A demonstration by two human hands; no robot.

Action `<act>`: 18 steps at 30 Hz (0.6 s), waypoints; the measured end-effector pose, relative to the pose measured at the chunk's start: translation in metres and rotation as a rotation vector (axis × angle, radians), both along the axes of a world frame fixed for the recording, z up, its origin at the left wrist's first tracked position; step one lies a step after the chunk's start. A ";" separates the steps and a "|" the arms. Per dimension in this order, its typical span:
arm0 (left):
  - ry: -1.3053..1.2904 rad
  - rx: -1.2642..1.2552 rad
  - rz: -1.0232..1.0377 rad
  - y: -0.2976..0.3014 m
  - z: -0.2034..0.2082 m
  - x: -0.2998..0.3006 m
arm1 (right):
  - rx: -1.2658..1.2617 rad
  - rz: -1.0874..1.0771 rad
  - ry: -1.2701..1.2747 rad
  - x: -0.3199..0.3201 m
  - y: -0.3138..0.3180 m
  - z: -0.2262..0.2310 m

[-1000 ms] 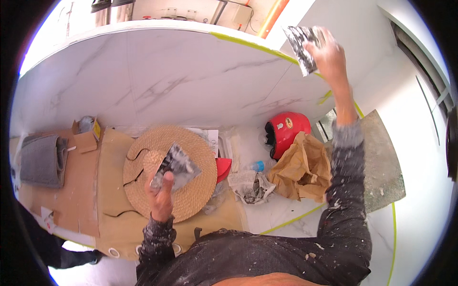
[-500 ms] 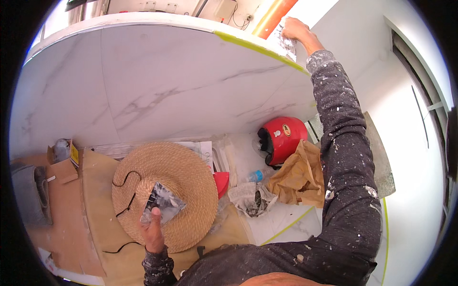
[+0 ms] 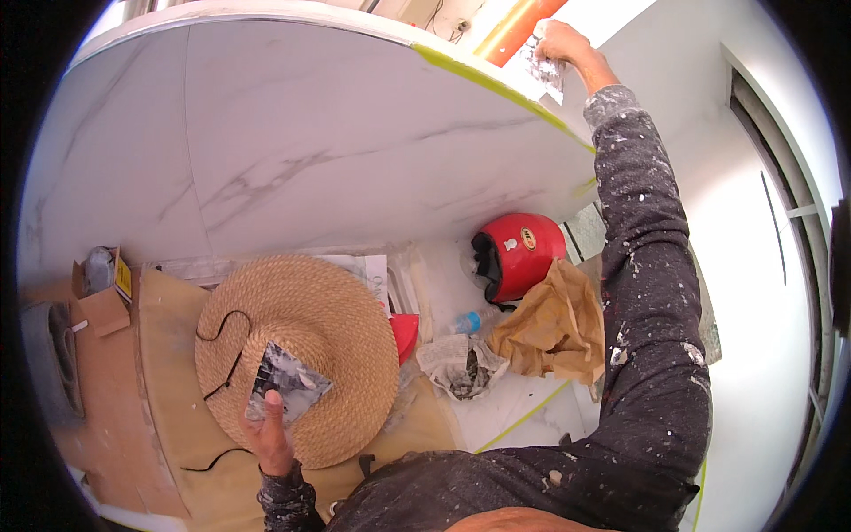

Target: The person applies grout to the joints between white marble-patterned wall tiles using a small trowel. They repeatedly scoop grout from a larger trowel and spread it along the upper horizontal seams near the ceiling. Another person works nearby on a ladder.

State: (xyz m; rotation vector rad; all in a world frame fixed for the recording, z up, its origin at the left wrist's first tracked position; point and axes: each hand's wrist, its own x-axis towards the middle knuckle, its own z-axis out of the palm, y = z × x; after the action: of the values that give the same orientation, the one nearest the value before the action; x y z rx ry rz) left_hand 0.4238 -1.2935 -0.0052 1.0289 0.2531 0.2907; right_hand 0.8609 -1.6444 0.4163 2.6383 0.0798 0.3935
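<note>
My right hand [image 3: 567,46] is stretched far up at the upper right, fingers closed on a putty-smeared scraper [image 3: 542,73]. Its blade is at the top edge of the marble-patterned wall panel [image 3: 355,142], by a strip of yellow-green tape [image 3: 496,89]. Low on the left, my left hand [image 3: 270,434] grips a flat, dark square blade [image 3: 288,381] coated with white-grey putty, thumb on top. Behind that blade, in line of sight, lies a wide straw hat [image 3: 355,346] with a black cord. The handles of both tools are hidden.
A red helmet [image 3: 529,257], crumpled brown paper [image 3: 554,328], a plastic bottle [image 3: 470,323] and crumpled newspaper [image 3: 461,365] lie below the panel. At left are cardboard [image 3: 106,390], an opened small box [image 3: 102,310] and grey cloth [image 3: 53,355]. An orange pipe [image 3: 514,31] runs beyond the panel's top.
The view has shifted slightly. My right hand and scraper appear a little higher and farther right; my left hand and its blade appear slightly farther left. Both hands keep their hold.
</note>
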 end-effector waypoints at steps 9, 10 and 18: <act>0.138 0.031 0.055 0.005 -0.016 -0.005 | -0.062 -0.121 0.019 0.024 0.005 -0.020; 0.138 0.033 0.052 0.005 -0.017 -0.005 | -0.091 -0.149 0.044 0.027 0.007 -0.019; 0.121 0.032 0.018 0.006 -0.011 -0.001 | -0.207 -0.120 -0.078 0.019 0.012 -0.036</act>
State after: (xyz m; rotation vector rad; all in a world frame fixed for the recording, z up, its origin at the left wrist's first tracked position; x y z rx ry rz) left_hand 0.4229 -1.2880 -0.0159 1.0776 0.3681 0.2494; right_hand 0.8802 -1.6322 0.3805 2.4071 -0.0601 0.4228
